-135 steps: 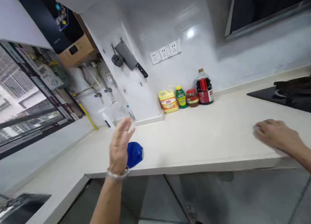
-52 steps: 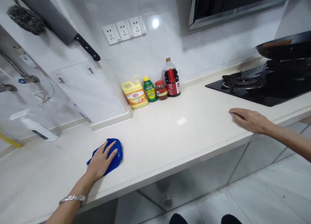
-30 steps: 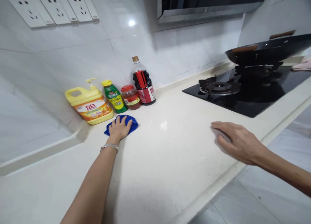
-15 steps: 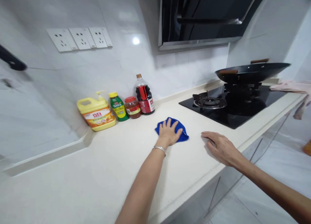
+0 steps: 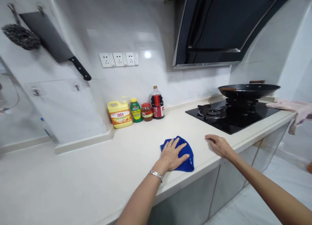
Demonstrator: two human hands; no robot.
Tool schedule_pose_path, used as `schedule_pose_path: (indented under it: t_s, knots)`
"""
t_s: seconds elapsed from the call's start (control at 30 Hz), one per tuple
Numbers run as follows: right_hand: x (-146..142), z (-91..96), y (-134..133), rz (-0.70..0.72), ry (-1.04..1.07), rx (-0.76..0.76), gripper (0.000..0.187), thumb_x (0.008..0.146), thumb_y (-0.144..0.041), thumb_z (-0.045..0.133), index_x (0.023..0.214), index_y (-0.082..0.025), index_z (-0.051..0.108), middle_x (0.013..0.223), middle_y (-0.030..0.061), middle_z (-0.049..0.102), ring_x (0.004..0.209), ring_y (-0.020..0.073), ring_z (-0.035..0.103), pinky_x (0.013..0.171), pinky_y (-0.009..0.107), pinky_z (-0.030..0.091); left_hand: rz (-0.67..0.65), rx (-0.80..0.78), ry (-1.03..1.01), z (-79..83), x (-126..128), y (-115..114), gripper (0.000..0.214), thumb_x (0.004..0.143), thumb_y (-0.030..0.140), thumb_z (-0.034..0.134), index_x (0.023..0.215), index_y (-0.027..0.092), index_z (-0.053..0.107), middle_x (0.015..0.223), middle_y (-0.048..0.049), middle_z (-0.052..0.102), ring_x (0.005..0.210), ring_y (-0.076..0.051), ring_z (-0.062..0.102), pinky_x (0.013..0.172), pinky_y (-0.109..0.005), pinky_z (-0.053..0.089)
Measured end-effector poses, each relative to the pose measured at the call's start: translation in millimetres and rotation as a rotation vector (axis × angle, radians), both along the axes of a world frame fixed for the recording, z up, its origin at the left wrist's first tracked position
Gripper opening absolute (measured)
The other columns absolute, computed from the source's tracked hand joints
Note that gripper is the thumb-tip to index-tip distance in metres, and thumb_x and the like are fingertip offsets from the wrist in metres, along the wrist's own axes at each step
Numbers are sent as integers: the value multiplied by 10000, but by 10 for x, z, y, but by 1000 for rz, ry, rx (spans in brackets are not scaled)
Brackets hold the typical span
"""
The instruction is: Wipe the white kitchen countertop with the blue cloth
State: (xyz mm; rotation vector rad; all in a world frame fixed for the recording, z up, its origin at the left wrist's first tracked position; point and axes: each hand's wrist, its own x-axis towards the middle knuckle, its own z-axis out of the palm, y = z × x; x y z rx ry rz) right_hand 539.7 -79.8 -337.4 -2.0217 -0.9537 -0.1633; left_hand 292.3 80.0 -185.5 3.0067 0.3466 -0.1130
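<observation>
My left hand (image 5: 172, 154) lies flat with spread fingers on a blue cloth (image 5: 187, 153), pressing it to the countertop (image 5: 136, 147) near the front edge. A silver bracelet (image 5: 156, 175) circles that wrist. Part of the cloth is hidden under the palm. To the right, apart from the cloth, my right hand (image 5: 220, 146) rests at the counter's front edge. Its fingers are loosely bent and nothing shows in them.
Against the wall stand a yellow detergent jug (image 5: 120, 116), a green bottle (image 5: 136, 112), a red-lidded jar (image 5: 147, 112) and a dark sauce bottle (image 5: 158, 104). A wok (image 5: 248, 92) sits on the black gas stove (image 5: 234, 121) under a range hood. A cleaver (image 5: 50, 36) hangs at left.
My left hand has slid the blue cloth towards the front edge of the counter. The camera view has turned up and left, bringing the hanging cleaver into sight.
</observation>
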Motion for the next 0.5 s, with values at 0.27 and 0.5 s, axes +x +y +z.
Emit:
schedule_pose_path:
  t_s: [0.27,0.5]
  knots:
    - [41,-104,-19,6,-25,-10,408,842,-299,437,1119,-247,732,1210,37,721,1091,266,670,1008,394,508,166,165,-16,387,-1267,706,667,967,704,369,1549,378,374,1684,-41,192,1548,-299,166,1273,-505,163]
    - [78,-153,-21,-8,-37,-48,414,840,-348,445,1127,-261,730,1189,29,730,1046,260,686,955,369,527,427,356,-123,713,-2867,1455,637,962,644,363,1511,335,455,1638,-31,324,1498,-283,319,1245,-491,264]
